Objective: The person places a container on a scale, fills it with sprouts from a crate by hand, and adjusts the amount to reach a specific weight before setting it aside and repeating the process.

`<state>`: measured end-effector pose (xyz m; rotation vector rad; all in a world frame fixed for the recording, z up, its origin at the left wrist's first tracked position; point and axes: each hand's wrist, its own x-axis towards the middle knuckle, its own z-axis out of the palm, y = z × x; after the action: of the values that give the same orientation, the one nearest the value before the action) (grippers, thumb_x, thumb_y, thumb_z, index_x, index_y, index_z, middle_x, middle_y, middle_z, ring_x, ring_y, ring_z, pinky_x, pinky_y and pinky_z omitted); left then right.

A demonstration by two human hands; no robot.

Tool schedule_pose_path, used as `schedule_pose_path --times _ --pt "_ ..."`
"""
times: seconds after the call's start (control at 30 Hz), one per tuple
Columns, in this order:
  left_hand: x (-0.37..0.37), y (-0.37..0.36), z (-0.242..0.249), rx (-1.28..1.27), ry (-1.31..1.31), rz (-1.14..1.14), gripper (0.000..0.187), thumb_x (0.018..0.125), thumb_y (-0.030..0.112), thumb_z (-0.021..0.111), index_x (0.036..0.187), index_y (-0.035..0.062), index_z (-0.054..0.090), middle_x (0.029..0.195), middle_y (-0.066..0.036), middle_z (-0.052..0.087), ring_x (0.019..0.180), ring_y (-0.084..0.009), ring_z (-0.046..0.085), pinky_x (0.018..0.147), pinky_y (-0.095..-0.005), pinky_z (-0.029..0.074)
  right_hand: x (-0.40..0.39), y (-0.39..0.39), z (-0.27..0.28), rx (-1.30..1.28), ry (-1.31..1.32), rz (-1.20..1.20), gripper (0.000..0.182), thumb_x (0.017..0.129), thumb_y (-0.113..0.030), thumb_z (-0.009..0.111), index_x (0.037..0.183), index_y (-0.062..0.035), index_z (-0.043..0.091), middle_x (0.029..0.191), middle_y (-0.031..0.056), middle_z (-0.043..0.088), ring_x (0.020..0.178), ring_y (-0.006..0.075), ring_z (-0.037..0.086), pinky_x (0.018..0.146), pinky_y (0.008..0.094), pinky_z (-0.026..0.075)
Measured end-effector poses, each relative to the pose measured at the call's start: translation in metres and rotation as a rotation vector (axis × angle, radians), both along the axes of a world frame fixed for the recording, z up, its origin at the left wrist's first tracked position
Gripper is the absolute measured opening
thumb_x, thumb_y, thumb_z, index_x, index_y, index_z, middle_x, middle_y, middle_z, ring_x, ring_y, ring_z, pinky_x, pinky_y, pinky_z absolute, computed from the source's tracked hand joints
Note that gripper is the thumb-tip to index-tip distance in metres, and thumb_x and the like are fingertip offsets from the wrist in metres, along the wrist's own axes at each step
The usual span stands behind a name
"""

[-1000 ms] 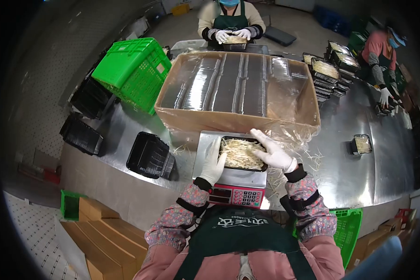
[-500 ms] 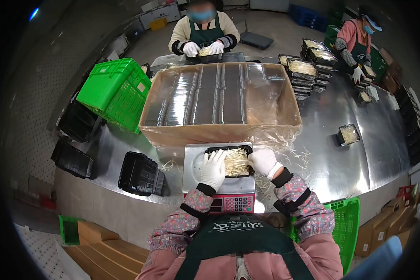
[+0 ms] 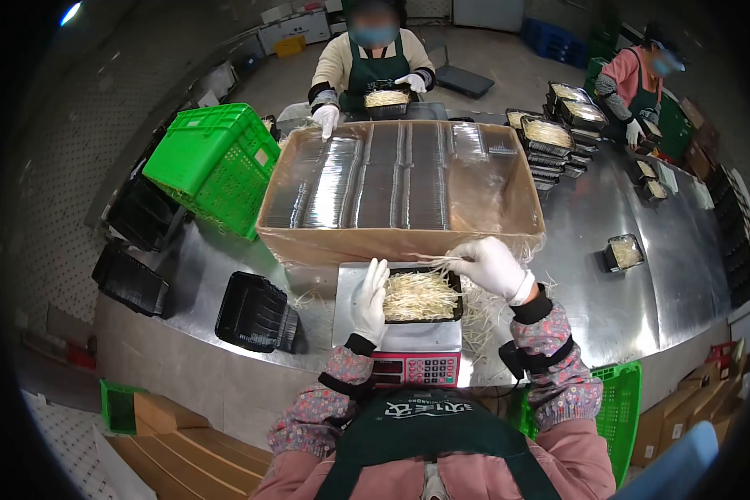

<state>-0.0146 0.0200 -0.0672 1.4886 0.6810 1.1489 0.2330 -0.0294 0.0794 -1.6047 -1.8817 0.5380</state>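
A black tray of pale sprouts (image 3: 421,297) rests on the scale (image 3: 415,337) with the red keypad. My left hand (image 3: 370,305), in a white glove, is at the tray's left side, its fingers stretched out and holding nothing. Above the tray's upper right corner, my right hand (image 3: 490,268), also gloved, pinches a few sprout strands that stick out to the left. Loose sprouts (image 3: 482,321) lie to the right of the scale.
A carton of clear lids (image 3: 400,237) stands behind the scale. To the left are empty black trays (image 3: 252,312) and a tilted green crate (image 3: 212,158). Stacked filled trays (image 3: 548,133) stand at the back right. Two co-workers (image 3: 375,67) (image 3: 637,79) stand across the table.
My right hand has lifted off the tray with sprout strands pinched in it. My left hand has moved off the sprouts to the tray's side. The co-worker opposite has reached to the lids.
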Motion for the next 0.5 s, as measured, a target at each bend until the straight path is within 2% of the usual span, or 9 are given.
schedule_pose_path --times 0.07,0.13,0.23,0.3,0.33,0.4,0.43,0.47,0.5 --pt "-0.002 0.003 -0.005 -0.156 -0.218 -0.041 0.055 0.098 0.003 0.034 0.15 -0.0012 0.018 0.151 -0.021 0.032 0.139 -0.028 0.035 0.115 -0.0353 0.027 -0.019 0.011 -0.03 0.074 -0.048 0.032 0.02 0.081 -0.025 0.068 0.092 -0.009 0.074 0.078 0.0146 0.068 0.075 0.0315 0.067 0.07 0.0394 0.053" --pt "-0.006 0.003 -0.004 -0.163 -0.2 -0.043 0.053 0.1 0.008 0.031 0.151 -0.0009 0.017 0.151 -0.02 0.032 0.139 -0.0275 0.035 0.115 -0.0356 0.028 -0.031 0.021 -0.076 0.033 -0.246 0.067 0.023 0.079 -0.025 0.069 0.096 -0.0101 0.073 0.082 0.0144 0.069 0.079 0.0318 0.067 0.074 0.0403 0.053" --pt "-0.01 0.008 -0.003 -0.231 -0.232 -0.053 0.052 0.1 0.006 0.033 0.15 -0.0017 0.019 0.151 -0.02 0.033 0.139 -0.0273 0.034 0.115 -0.0349 0.027 -0.029 0.013 -0.087 -0.045 -0.309 0.073 0.029 0.078 -0.025 0.07 0.102 -0.0107 0.072 0.087 0.0143 0.07 0.083 0.0316 0.067 0.076 0.041 0.052" --pt "-0.018 0.011 -0.006 -0.062 -0.104 -0.073 0.052 0.099 0.004 0.037 0.149 -0.0033 0.023 0.151 -0.02 0.033 0.139 -0.0264 0.034 0.115 -0.0344 0.027 -0.011 0.005 -0.072 -0.077 -0.278 0.046 0.032 0.076 -0.026 0.071 0.105 -0.0104 0.071 0.087 0.0145 0.07 0.084 0.0319 0.067 0.077 0.0412 0.052" --pt "-0.019 0.008 0.001 -0.067 -0.103 -0.077 0.052 0.099 0.004 0.037 0.149 -0.0033 0.023 0.151 -0.02 0.033 0.139 -0.0264 0.034 0.115 -0.0344 0.027 -0.002 0.0 -0.06 -0.105 -0.242 0.014 0.036 0.075 -0.026 0.072 0.107 -0.0101 0.071 0.087 0.0148 0.069 0.085 0.0322 0.067 0.077 0.0413 0.052" --pt "-0.017 0.008 0.016 0.016 0.164 -0.026 0.051 0.097 0.002 0.041 0.146 -0.0048 0.028 0.15 -0.02 0.034 0.138 -0.0252 0.036 0.115 -0.034 0.025 0.019 -0.006 -0.057 -0.036 -0.232 0.021 0.054 0.069 -0.032 0.078 0.116 -0.0088 0.066 0.094 0.0147 0.067 0.089 0.0328 0.065 0.075 0.042 0.052" --pt "-0.015 0.01 0.016 0.233 0.438 0.074 0.05 0.094 0.016 0.054 0.139 -0.0009 0.043 0.142 -0.02 0.046 0.133 -0.0318 0.042 0.111 -0.0377 0.032 0.025 -0.009 -0.061 0.002 -0.292 0.029 0.061 0.068 -0.034 0.079 0.121 -0.0086 0.063 0.097 0.0153 0.066 0.09 0.0331 0.065 0.075 0.042 0.052" --pt "-0.01 0.008 0.018 0.232 0.435 0.067 0.05 0.094 0.016 0.054 0.139 -0.0009 0.043 0.142 -0.02 0.046 0.133 -0.0318 0.042 0.111 -0.0377 0.032 0.029 -0.013 -0.066 0.039 -0.35 0.038 0.068 0.067 -0.036 0.08 0.125 -0.0085 0.059 0.1 0.0159 0.065 0.091 0.0333 0.064 0.075 0.0421 0.052" --pt "-0.004 0.004 0.029 0.443 0.639 0.007 0.05 0.093 0.02 0.056 0.138 0.0017 0.046 0.14 -0.02 0.047 0.132 -0.0341 0.043 0.11 -0.0398 0.033 0.025 -0.015 -0.071 -0.039 -0.407 0.022 0.075 0.066 -0.038 0.08 0.13 -0.0088 0.055 0.108 0.0188 0.063 0.097 0.0341 0.063 0.079 0.042 0.051"
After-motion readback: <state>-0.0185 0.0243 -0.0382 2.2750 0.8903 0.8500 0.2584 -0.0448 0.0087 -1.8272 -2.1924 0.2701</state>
